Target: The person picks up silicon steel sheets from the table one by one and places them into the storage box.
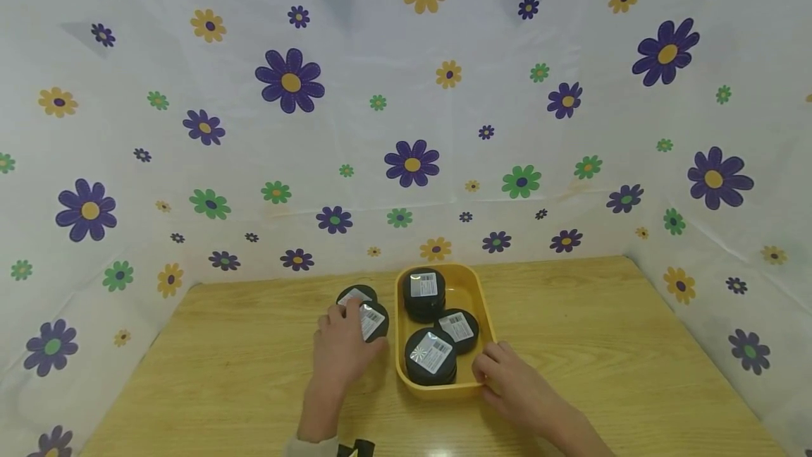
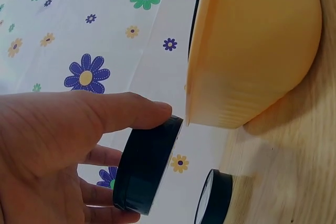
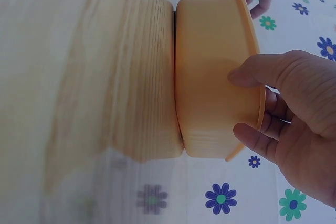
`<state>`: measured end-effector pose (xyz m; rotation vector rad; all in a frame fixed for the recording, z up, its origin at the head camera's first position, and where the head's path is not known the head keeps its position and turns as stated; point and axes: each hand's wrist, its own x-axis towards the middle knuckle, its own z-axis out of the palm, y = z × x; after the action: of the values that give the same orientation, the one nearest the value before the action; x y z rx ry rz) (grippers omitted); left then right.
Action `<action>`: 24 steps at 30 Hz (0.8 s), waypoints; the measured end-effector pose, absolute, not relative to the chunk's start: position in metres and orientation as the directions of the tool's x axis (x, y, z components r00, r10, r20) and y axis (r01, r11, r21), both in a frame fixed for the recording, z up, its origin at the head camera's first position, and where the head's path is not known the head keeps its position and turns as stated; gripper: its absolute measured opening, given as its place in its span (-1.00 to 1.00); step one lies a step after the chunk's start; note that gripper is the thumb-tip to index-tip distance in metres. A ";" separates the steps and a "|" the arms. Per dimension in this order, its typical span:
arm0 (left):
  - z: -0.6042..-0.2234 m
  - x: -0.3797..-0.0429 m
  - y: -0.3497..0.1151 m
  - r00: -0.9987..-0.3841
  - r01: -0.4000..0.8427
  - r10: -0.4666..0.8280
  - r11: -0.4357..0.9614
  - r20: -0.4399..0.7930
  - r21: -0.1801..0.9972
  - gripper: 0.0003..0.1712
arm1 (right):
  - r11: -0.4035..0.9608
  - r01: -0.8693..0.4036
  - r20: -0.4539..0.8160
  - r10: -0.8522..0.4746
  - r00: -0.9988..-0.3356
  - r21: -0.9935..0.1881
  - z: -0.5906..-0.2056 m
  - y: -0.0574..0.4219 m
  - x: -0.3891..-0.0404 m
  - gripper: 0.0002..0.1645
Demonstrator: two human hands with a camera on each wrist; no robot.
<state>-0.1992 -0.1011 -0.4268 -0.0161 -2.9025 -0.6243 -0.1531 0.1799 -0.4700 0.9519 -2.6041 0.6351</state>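
Observation:
My left hand [image 1: 339, 348] grips a flat, round black tin [image 2: 147, 166] by its edge, thumb on one side and fingers on the other. The tin carries a silvery label on top and is raised off the table, just left of a yellow plastic bin [image 1: 438, 392]. Behind it, a second black tin [image 2: 215, 198] rests on the table, partly covered by my fingers in the head view. At the bin's front right corner, my right hand [image 1: 520, 386] pinches the rim, with the thumb [image 3: 247, 74] on the outer wall and fingertips reaching over the edge.
Inside the bin stand a back stack of black tins [image 1: 423, 288], a front stack [image 1: 431, 357] and a lower tin [image 1: 459, 326] between them at the right. The wooden table [image 1: 583, 330] meets a flower-printed white cloth [image 1: 355, 139] at the back and sides.

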 end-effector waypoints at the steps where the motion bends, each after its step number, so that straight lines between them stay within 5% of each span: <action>1: -0.427 -0.200 -0.100 -0.985 0.051 -0.020 0.913 0.171 0.404 -0.12 | 0.684 -0.665 0.415 -0.534 -0.737 -0.301 -0.470 0.180 -0.153 -0.54; 24: -0.429 -0.196 -0.089 -0.979 0.084 0.000 0.913 0.204 0.399 -0.13 | 0.669 -0.702 0.479 -0.546 -0.688 -0.245 -0.473 0.181 -0.155 -0.50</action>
<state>-0.1965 -0.0894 -0.4291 -0.0635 -2.8750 -0.6133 -0.1553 0.1810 -0.4733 0.9826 -2.5193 0.5902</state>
